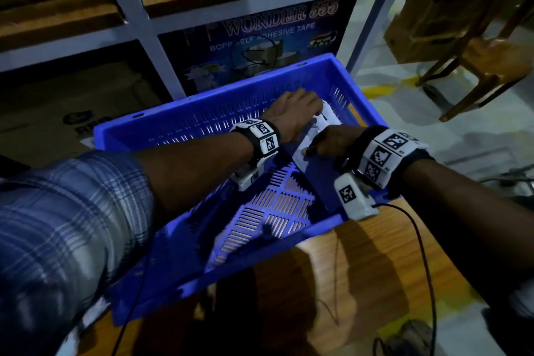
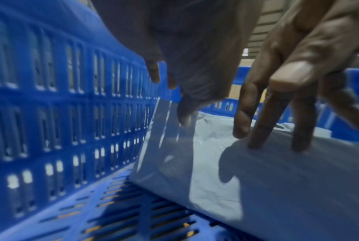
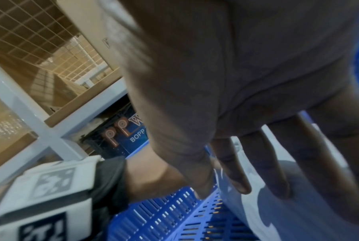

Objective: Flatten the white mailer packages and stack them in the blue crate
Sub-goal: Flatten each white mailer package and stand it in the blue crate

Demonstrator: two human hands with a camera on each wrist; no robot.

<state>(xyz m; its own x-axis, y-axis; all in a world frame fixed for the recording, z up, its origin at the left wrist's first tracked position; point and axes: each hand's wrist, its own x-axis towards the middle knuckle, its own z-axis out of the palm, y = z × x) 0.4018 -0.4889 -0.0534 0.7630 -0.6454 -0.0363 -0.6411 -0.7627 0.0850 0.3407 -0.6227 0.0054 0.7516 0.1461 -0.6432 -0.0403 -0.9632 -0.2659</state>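
The blue crate [image 1: 202, 104] stands on a wooden table, slotted walls [image 2: 50, 114] and floor [image 3: 164, 220] showing. A white mailer [image 1: 328, 121] lies at its right end, one edge raised against the crate's wall [image 2: 213, 179]. My left hand [image 1: 297, 113] rests on its far part, thumb [image 2: 184, 112] touching the mailer's edge. My right hand [image 1: 332, 141] lies on the nearer part, its straight fingers [image 3: 277, 171] pressing down on the mailer [image 3: 246, 216]. Those fingers [image 2: 257, 135] also show in the left wrist view. Much of the mailer is hidden under both hands.
A grey metal rack [image 1: 150, 29] with wooden shelves stands right behind the crate, holding a dark tape carton [image 1: 260, 35]. A brown plastic chair [image 1: 491, 46] is at the upper right. Black cables [image 1: 416, 240] trail over the table's near right side.
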